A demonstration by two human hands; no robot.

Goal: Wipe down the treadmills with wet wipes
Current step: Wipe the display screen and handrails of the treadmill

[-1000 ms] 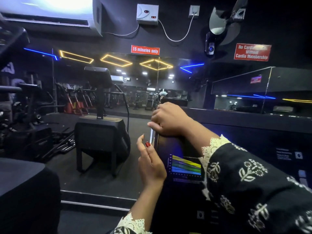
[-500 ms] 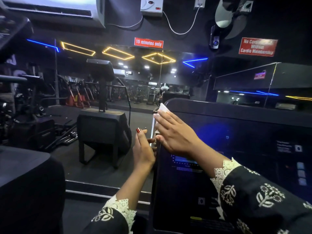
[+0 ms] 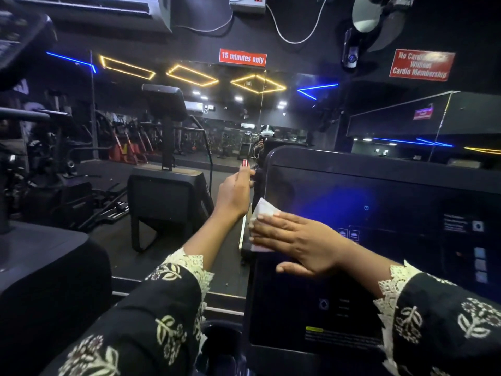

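Two risks: right hand [image 3: 301, 240], fingers straight, presses the wipe [image 3: 264, 210] beneath them onto the lit screen [image 3: 352, 191]; buttons [image 3: 348, 234] near them may trigger, or the wipe slips off its edge. Left hand [image 3: 234, 192]: grip unclear.

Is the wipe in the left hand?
No, the white wipe lies under the flat right hand on the console screen, while the left hand reaches the console's side edge without it.

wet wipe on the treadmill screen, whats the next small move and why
Probably slide the right hand rightward across the console screen, keeping the wet wipe flat under the fingers. The wipe sits at the screen's left edge, pressed by straight fingers, and the wide panel to its right lies uncovered.
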